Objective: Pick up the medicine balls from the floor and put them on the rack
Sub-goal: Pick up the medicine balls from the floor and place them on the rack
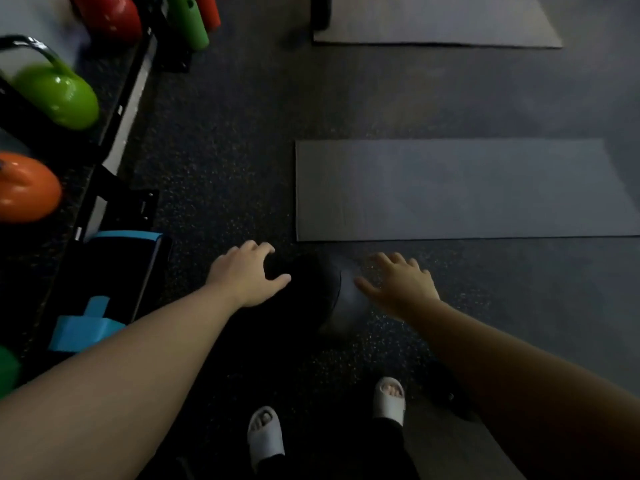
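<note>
A dark medicine ball (pixel 322 299), black on its left and grey on its right, rests on the speckled rubber floor in front of my feet. My left hand (pixel 247 275) hovers at the ball's left side with fingers spread. My right hand (pixel 401 289) is at its right side, fingers apart too. Whether either hand touches the ball I cannot tell. The black rack (pixel 114 112) runs along the left edge of the view. The scene is dim and the ball's outline is blurred.
The rack carries a green kettlebell (pixel 59 95), an orange kettlebell (pixel 26 188) and a red one (pixel 107 15). A black and blue item (pixel 114 282) sits at the rack's base. A grey mat (pixel 457 192) lies just beyond the ball, another mat (pixel 436 22) farther off. My sandalled feet (pixel 325 424) stand below.
</note>
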Demonstrator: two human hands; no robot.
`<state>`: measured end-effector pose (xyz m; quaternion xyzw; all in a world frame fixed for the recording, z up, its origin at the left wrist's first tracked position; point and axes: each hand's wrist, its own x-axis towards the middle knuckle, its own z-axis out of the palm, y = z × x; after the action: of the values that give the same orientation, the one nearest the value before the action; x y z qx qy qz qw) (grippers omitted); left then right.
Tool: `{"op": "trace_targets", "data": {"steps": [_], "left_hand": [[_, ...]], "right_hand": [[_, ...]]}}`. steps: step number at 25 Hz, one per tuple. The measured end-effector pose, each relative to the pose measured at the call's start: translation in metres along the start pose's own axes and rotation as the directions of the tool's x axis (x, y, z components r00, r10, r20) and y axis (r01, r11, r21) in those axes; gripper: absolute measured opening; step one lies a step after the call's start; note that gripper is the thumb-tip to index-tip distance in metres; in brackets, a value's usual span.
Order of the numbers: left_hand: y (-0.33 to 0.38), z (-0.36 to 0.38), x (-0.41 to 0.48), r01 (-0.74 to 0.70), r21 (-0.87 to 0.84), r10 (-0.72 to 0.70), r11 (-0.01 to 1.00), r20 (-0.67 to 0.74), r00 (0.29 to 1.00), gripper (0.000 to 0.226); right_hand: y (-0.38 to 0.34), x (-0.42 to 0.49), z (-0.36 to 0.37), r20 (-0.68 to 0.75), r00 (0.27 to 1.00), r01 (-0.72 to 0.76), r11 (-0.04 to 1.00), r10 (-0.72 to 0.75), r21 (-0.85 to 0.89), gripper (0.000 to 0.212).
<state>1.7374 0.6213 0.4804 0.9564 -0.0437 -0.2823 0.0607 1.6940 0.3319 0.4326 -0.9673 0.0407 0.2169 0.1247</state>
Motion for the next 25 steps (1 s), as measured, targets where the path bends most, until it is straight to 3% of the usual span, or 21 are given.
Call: {"op": "trace_targets", "data": {"steps": [7, 11, 16, 18, 20, 23, 25], "left_hand": [[-0.032, 0.171, 0.14, 0.134, -0.068, -0.127, 0.989, 0.104, 0.986, 0.089], [-0.054, 0.276, 0.22, 0.207, -0.195, -0.176, 0.959, 0.167, 0.97, 0.1], [-0.07, 0.343, 0.286, 0.321, -0.521, -0.251, 0.791, 0.203, 0.946, 0.129], [-0.072, 0.356, 0.302, 0.389, -0.653, -0.276, 0.65, 0.273, 0.921, 0.135], [-0.072, 0.368, 0.312, 0.445, -0.769, -0.291, 0.459, 0.343, 0.893, 0.117], [-0.072, 0.38, 0.32, 0.47, -0.856, -0.309, 0.215, 0.397, 0.864, 0.053], [-0.071, 0.382, 0.321, 0.453, -0.884, -0.301, 0.119, 0.402, 0.865, 0.039]], "right_hand": [[0.075, 0.137, 0.155, 0.083, 0.99, -0.116, 0.991, 0.11, 0.063, 0.107], [0.106, 0.21, 0.258, 0.139, 0.972, -0.217, 0.953, 0.19, 0.211, 0.123], [0.131, 0.254, 0.328, 0.148, 0.975, -0.214, 0.89, 0.168, 0.402, 0.129], [0.134, 0.261, 0.338, 0.137, 0.98, -0.197, 0.831, 0.147, 0.52, 0.131], [0.132, 0.265, 0.343, 0.164, 0.976, -0.215, 0.756, 0.143, 0.618, 0.139], [0.126, 0.263, 0.35, 0.157, 0.976, -0.22, 0.689, 0.155, 0.691, 0.147], [0.12, 0.262, 0.353, 0.123, 0.978, -0.205, 0.665, 0.168, 0.718, 0.148]]}}
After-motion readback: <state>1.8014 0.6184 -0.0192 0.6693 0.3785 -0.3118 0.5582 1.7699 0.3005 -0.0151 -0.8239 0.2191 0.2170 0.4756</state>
